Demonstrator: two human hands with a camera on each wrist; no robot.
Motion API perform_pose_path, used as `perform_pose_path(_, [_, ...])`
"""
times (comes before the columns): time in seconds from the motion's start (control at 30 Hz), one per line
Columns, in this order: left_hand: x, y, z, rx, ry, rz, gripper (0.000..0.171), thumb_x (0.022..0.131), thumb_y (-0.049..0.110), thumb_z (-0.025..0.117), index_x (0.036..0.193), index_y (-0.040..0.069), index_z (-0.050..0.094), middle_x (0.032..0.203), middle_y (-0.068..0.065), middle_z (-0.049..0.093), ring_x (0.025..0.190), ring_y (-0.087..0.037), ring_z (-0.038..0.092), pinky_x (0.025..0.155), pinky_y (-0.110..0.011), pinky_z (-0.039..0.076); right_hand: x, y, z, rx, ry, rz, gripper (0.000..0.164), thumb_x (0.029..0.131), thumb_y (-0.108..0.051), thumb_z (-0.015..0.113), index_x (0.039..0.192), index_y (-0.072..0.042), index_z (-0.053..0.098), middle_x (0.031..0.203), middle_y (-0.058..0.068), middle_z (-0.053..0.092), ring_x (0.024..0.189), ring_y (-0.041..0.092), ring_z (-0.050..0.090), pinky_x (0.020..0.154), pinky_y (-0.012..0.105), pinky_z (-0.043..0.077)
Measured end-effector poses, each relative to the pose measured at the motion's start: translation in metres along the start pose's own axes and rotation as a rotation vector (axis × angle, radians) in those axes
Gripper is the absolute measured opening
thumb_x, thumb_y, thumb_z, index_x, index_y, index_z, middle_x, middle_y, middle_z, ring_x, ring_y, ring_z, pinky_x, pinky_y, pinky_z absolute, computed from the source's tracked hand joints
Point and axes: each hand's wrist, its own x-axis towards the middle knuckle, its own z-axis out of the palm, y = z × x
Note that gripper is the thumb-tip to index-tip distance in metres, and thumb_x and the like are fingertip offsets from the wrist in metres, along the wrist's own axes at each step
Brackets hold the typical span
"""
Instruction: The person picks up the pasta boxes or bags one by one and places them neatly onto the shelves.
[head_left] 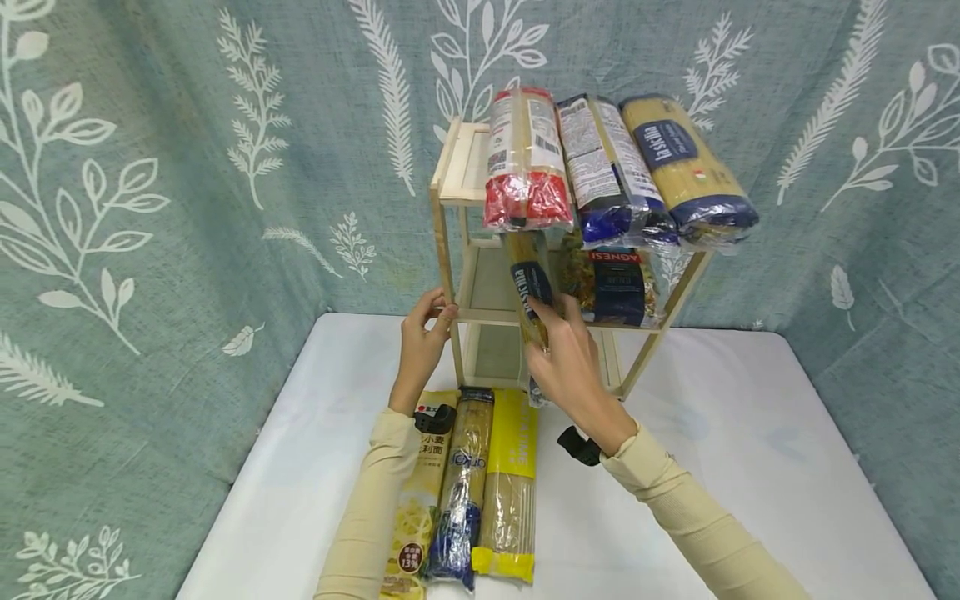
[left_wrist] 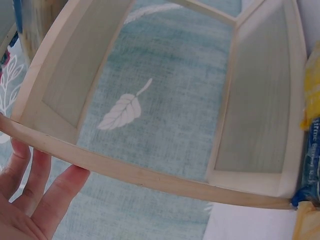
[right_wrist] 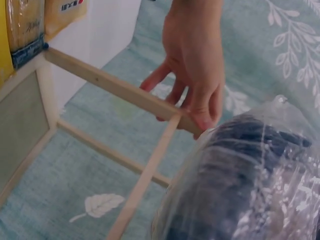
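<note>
Clock positions are read in the head view. The pack (head_left: 531, 279) is in my right hand (head_left: 562, 354), at the front of the rack's (head_left: 487, 317) middle tier, upper end tilted toward 11 o'clock. Right forearm: enters from 5 o'clock; fingers and thumb grip the pack. At the pack's 3 o'clock: Agnesi bag (head_left: 618, 287). At 8 o'clock: my left hand (head_left: 423, 329), forearm rising from 7 o'clock, thumb and fingers narrowed around the post (head_left: 442, 242). At 12 o'clock, top tier: red pack (head_left: 525, 150). At 6 o'clock, on the table (head_left: 600, 517): yellow bag (head_left: 513, 442).

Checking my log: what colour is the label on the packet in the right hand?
The label is dark blue, clearest in the head view.
</note>
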Motion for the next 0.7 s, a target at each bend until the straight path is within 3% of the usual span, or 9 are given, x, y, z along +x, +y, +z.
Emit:
perform_pose_path(0.27, [0.001,0.003,0.003,0.000,-0.007,0.008,0.036,0.096,0.010,0.056,0.128,-0.006,0.052,0.110,-0.025,0.057,0.097,-0.036,0.058,0.069,-0.050,0.057,0.026,0.009,0.012,-0.068,-0.040,0.039,0.049,0.084,-0.001,0.054,0.132,-0.005,0.055,0.128,0.023,0.044,0.102,0.032,0.053,0.073,0.044,0.048])
perform_pose_path(0.47, [0.001,0.003,0.003,-0.003,-0.017,0.000,0.037,0.096,0.012,0.057,0.129,-0.005,0.053,0.110,-0.025,0.058,0.098,-0.037,0.058,0.070,-0.050,0.057,0.047,0.013,0.021,-0.109,-0.092,0.097,0.047,0.088,-0.005,0.052,0.135,-0.006,0.052,0.129,0.026,0.042,0.098,0.034,0.054,0.066,0.045,0.047])
perform_pose_path(0.7, [0.000,0.000,-0.001,-0.021,-0.015,-0.018,0.038,0.096,0.013,0.057,0.130,-0.004,0.052,0.112,-0.026,0.056,0.099,-0.038,0.057,0.071,-0.053,0.056,0.069,0.006,0.039,-0.311,-0.140,0.129,0.057,0.079,-0.011,0.058,0.136,-0.005,0.049,0.129,0.031,0.044,0.106,0.043,0.050,0.071,0.056,0.051])
